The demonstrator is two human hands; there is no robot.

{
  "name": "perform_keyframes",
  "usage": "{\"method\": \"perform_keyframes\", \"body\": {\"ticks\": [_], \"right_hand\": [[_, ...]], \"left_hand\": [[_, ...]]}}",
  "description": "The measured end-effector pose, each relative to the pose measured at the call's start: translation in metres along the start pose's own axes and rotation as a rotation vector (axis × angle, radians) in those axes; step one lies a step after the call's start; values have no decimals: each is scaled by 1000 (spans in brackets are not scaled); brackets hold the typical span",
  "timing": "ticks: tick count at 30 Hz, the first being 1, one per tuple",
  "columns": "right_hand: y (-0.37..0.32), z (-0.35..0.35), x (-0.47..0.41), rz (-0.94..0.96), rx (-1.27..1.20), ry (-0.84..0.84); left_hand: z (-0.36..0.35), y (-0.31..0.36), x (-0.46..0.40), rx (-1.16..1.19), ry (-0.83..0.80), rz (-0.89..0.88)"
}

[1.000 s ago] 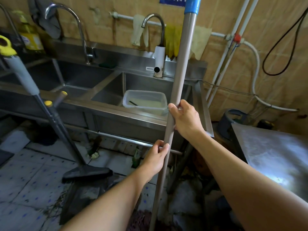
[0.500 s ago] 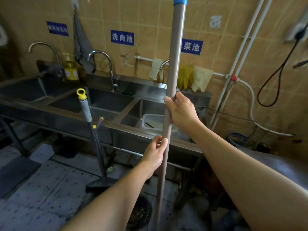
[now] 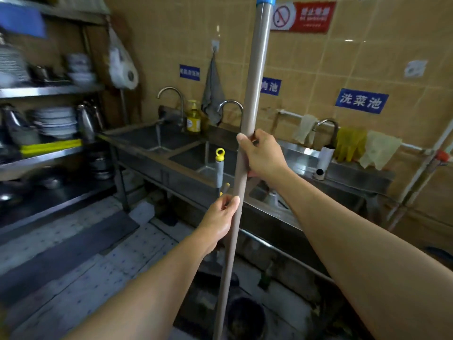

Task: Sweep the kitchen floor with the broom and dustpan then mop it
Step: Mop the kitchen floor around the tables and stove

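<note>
While the long grey-beige mop pole [image 3: 255, 94] is held nearly upright in the middle of the head view, its blue cap [image 3: 266, 0] is cut off by the top edge and its lower end is lost at the bottom edge, so the mop head cannot be seen. The pole is gripped high up by the right hand [image 3: 263, 154], fingers and thumb curled round it, and lower down by the left hand [image 3: 220, 220], whose thumb and fingers are wrapped around the shaft. Just behind the pole, a second handle with a yellow ring cap [image 3: 219, 154] is leaned against the front edge of the steel sink counter [image 3: 171, 165]; whether it belongs to the broom cannot be told. A dark round bucket [image 3: 246, 317] is seen on the tiled floor [image 3: 81, 278], close beside the pole's lower part. Three curved taps are mounted along the sinks, with a yellow bottle [image 3: 193, 119] beside the grey cloth [image 3: 212, 94] hung on the wall. Plates are stacked on the blurred steel shelf [image 3: 49, 90] at left.
</note>
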State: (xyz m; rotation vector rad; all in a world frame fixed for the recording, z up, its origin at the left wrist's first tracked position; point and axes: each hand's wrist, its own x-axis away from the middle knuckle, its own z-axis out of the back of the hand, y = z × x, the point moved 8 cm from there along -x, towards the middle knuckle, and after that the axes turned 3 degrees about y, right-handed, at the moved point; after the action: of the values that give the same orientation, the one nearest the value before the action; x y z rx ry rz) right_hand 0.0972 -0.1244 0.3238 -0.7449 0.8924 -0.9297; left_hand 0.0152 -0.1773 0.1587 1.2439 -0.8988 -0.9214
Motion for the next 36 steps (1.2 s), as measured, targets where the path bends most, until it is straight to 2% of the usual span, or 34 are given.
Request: {"method": "perform_keyframes", "body": {"ticks": [6,12,24,36], "right_hand": [[-43,-82,-14,85,-41,-128],[-74,-158,-41,181,-127,-239],[-115,-286,-119,324,-201,-447],[-143,-379,-170,395,-242,-514]], "left_hand": [[88,-2,-6,81,159,11],[166,-4,-23,8,334,28],[275,1,-77,37,636,107],[363,-4,-127,6,748,113]]}}
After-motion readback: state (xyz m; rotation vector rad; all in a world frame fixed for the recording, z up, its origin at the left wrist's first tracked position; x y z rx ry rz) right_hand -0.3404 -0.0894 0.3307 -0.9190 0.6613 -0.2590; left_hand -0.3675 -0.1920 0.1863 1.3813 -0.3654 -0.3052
